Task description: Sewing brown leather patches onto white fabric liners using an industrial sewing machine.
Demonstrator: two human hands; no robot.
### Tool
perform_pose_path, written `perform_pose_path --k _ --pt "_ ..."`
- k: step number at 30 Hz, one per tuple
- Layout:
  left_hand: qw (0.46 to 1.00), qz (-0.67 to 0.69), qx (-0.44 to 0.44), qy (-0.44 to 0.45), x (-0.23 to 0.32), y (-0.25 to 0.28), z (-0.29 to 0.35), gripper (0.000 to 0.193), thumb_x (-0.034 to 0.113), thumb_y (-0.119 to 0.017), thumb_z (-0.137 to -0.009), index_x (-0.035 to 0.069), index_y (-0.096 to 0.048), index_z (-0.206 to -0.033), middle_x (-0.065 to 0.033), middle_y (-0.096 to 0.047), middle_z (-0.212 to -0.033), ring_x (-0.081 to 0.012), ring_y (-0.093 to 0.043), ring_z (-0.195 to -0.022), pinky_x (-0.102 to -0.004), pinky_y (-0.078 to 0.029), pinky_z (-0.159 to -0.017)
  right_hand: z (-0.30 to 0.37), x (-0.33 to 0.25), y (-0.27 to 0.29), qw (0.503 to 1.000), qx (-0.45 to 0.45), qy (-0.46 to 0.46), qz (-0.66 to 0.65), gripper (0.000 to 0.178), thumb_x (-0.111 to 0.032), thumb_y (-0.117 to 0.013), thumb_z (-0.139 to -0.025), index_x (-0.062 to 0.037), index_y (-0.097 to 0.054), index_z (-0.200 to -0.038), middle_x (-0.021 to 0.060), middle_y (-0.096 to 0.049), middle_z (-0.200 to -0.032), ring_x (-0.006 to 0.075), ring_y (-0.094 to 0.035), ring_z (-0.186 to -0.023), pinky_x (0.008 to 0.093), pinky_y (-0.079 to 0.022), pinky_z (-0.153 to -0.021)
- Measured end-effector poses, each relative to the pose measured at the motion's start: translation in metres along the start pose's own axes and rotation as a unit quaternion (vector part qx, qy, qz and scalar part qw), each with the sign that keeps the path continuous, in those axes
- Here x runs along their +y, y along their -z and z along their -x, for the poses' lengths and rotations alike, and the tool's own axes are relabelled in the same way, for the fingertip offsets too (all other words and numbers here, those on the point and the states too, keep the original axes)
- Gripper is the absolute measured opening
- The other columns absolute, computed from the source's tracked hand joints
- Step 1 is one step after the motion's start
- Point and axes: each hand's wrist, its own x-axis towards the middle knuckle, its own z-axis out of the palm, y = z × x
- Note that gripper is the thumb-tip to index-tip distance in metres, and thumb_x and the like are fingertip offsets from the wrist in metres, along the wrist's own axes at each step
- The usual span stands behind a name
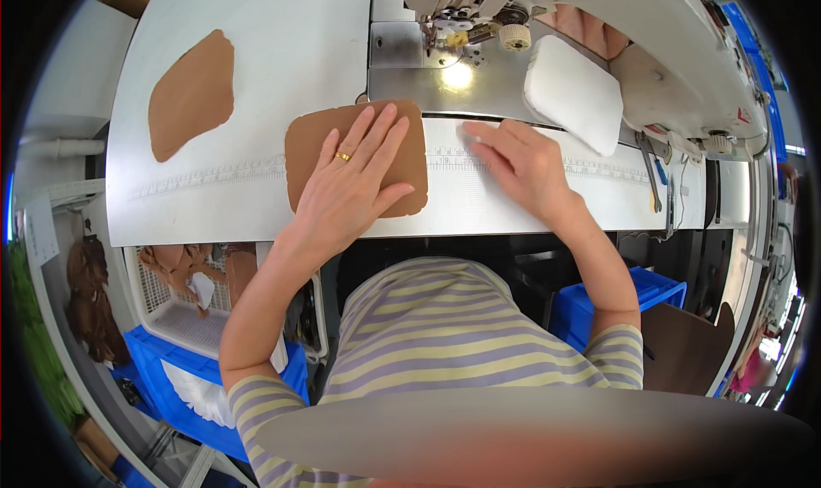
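Observation:
My left hand [351, 176], a ring on one finger, lies flat with its fingers stretched out on a brown, rounded rectangular piece of sheet material [393, 159]. That piece rests on the white sewing table near its front edge. To its right, my right hand [530, 163] hovers over or touches the table with curled fingers, thumb and forefinger close together. Whatever it may pinch is too small to make out. Beyond both hands stands a sewing machine [466, 30], its lamp lighting the metal bed plate [402, 90].
Another brown piece [195, 94] lies at the far left of the table. White padded pieces [573, 94] are stacked right of the needle. Scissors [652, 176] lie at the right edge. Below left, a white basket [188, 325] holds brown scraps; blue bins [581, 313] stand lower.

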Motion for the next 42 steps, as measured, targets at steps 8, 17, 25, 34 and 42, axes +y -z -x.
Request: perform_pose_path --k 8,17,25,34,42 --pt "0.999 0.017 -0.027 -0.039 -0.029 0.006 -0.044 0.061 0.033 -0.058 -0.094 0.017 -0.038 -0.149 -0.0043 -0.031 -0.157 -0.0286 -0.027 -0.145 -0.0519 -0.026 -0.115 -0.04 0.01 -0.01 0.993 0.011 0.108 0.049 0.039 0.0 -0.068 -0.07 -0.0091 -0.07 -0.109 0.0044 -0.055 -0.075 0.0216 -0.056 -0.066 0.0334 -0.048 -0.056" --pt "0.993 0.028 0.016 -0.118 -0.053 0.003 -0.085 0.049 0.028 -0.06 -0.093 0.009 -0.053 -0.137 -0.005 -0.048 -0.146 -0.0259 -0.036 -0.14 -0.0514 -0.028 -0.113 -0.068 0.036 -0.021 0.986 -0.079 0.075 0.123 0.04 -0.008 -0.063 -0.084 -0.0169 -0.064 -0.123 0.0045 -0.053 -0.075 0.0215 -0.057 -0.069 0.0338 -0.049 -0.05" --pt "0.988 -0.02 0.073 -0.132 -0.064 0.0 -0.102 0.044 0.028 -0.065 -0.089 0.014 -0.059 -0.13 0.0032 -0.056 -0.137 -0.0186 -0.048 -0.129 -0.0522 -0.032 -0.11 -0.071 0.041 -0.024 0.991 -0.018 0.081 0.103 0.041 -0.006 -0.066 -0.077 -0.0127 -0.065 -0.118 0.0106 -0.066 -0.076 0.0272 -0.064 -0.063 0.0374 -0.051 -0.054" --pt "0.989 -0.01 0.079 -0.127 -0.07 -0.002 -0.107 0.042 0.03 -0.063 -0.091 0.016 -0.059 -0.13 0.0049 -0.056 -0.137 -0.0183 -0.049 -0.127 -0.0548 -0.03 -0.11 -0.075 0.04 -0.026 0.99 0.007 0.087 0.108 0.035 -0.007 -0.066 -0.08 -0.0126 -0.064 -0.115 0.0094 -0.065 -0.077 0.0278 -0.064 -0.064 0.0387 -0.051 -0.053" --pt "0.989 -0.026 0.085 -0.122 -0.068 -0.003 -0.108 0.04 0.03 -0.062 -0.092 0.015 -0.06 -0.129 0.0048 -0.056 -0.136 -0.0183 -0.05 -0.126 -0.0555 -0.03 -0.109 -0.075 0.046 -0.029 0.989 0.007 0.09 0.115 0.035 -0.008 -0.065 -0.081 -0.0141 -0.064 -0.116 0.0084 -0.065 -0.077 0.0263 -0.064 -0.064 0.0369 -0.052 -0.053"
